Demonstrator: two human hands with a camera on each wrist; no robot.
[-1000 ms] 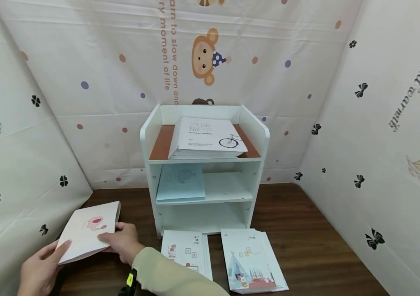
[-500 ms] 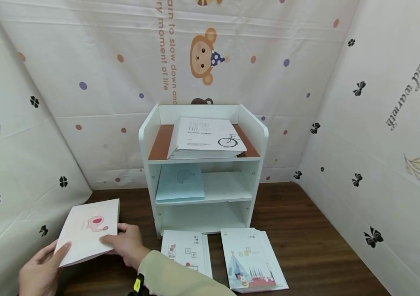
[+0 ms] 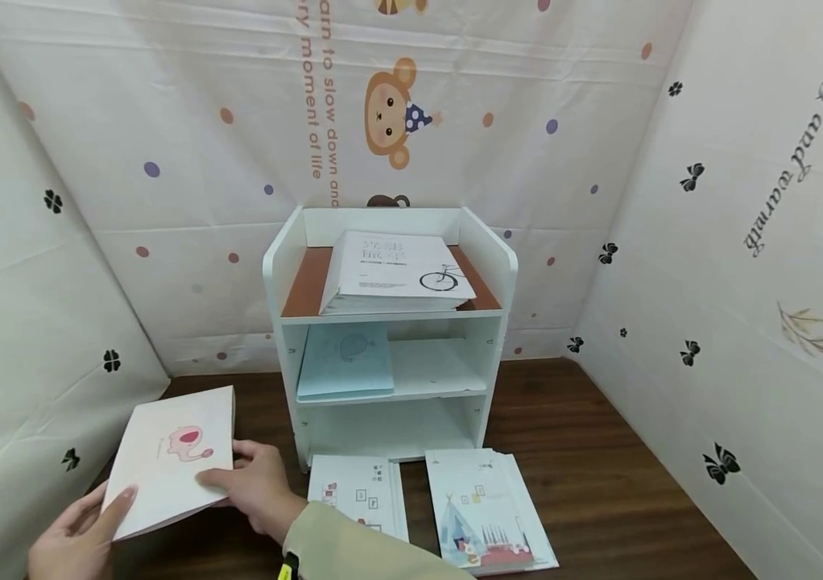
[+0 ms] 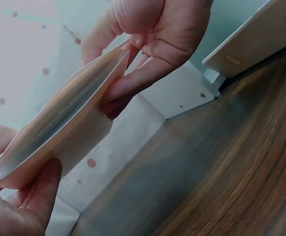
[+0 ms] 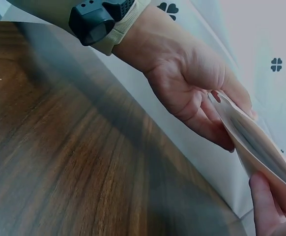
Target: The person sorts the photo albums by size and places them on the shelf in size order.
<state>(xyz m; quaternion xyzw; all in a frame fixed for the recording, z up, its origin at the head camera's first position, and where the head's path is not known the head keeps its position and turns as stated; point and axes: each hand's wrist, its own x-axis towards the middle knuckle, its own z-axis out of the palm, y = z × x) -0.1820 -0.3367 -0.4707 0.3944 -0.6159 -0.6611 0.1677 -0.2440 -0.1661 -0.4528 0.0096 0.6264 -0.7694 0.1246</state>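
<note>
A thin white booklet [image 3: 146, 463] with a pink elephant on its cover is held in both hands, tilted, at the left of the head view. My left hand [image 3: 76, 538] grips its near left corner, thumb on the cover and fingers beneath. At the right edge my right hand [image 3: 258, 487] pinches it the same way, thumb on top. Both wrist views show the booklet [image 4: 84, 132] edge-on, its covers bowed apart with grey-looking pages between. The right hand [image 5: 192, 78] wears a dark wrist strap below a pale sleeve.
A white three-tier shelf [image 3: 391, 316] stands at the back, with thick stacked books [image 3: 397, 270] on top and a light blue booklet [image 3: 346, 362] on the middle tier. Two illustrated booklets, a left one [image 3: 353, 483] and a right one [image 3: 484, 507], lie before it on the dark wooden table [image 3: 600, 499].
The booklet has tipped up slightly and turned a little in both hands. My right hand has slid slightly down and right with it. The head view has shifted a bit; shelf and other books stay put.
</note>
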